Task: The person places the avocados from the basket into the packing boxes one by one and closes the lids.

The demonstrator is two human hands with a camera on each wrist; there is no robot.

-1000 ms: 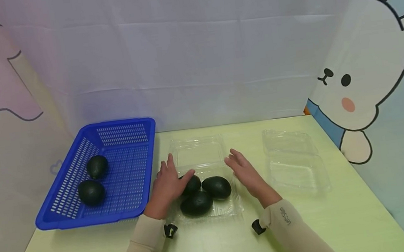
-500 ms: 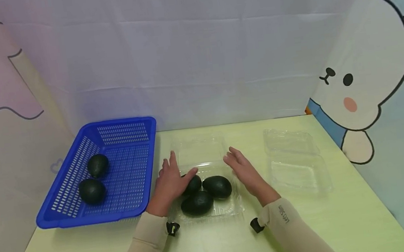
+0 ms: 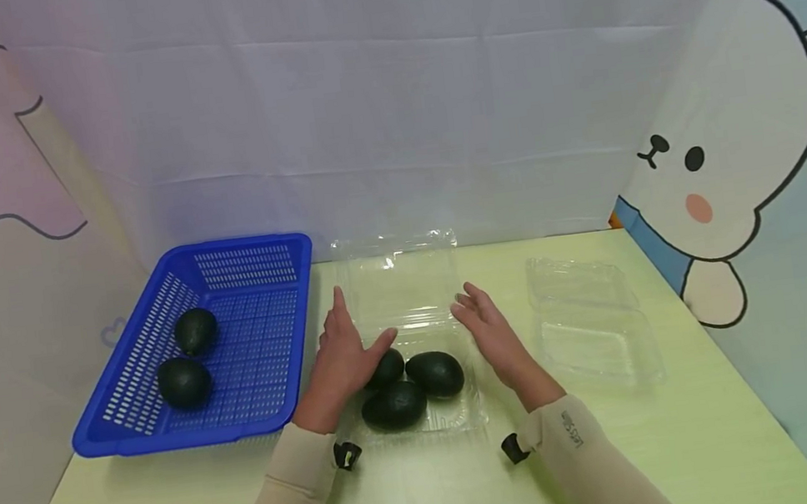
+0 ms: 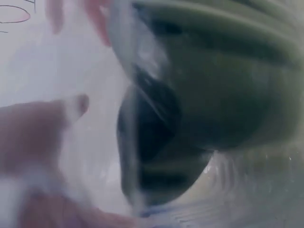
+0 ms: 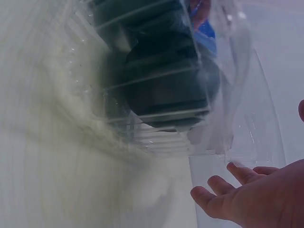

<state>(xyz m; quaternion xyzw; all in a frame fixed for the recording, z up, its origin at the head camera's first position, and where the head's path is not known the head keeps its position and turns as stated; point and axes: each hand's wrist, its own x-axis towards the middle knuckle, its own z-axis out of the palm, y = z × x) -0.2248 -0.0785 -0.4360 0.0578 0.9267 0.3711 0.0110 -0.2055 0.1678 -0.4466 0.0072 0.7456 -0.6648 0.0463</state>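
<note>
Three dark green avocados (image 3: pixel 435 375) lie in the base of a clear plastic clamshell box (image 3: pixel 462 419). Its lid (image 3: pixel 398 282) stands tilted up at the back. My left hand (image 3: pixel 339 365) is at the box's left side, fingers extended along the lid's lower left edge and thumb over the rear left avocado (image 3: pixel 386 369). On the opposite side, my right hand (image 3: pixel 492 333) has its fingers by the lid's lower right corner, seen as extended fingers in the right wrist view. Through the box wall, the right wrist view shows an avocado (image 5: pixel 166 85). The left wrist view is blurred.
A blue perforated basket (image 3: pixel 295 358) holding two more avocados (image 3: pixel 184 383) stands on the left. To the right lies a second clear clamshell (image 3: pixel 595 338), its lid unfolded. A white curtain (image 3: pixel 387 119) hangs behind the table's back edge.
The clamshell's lid has swung up from lying back on the table. Both hands have shifted slightly forward beside it; the avocados stay where they were.
</note>
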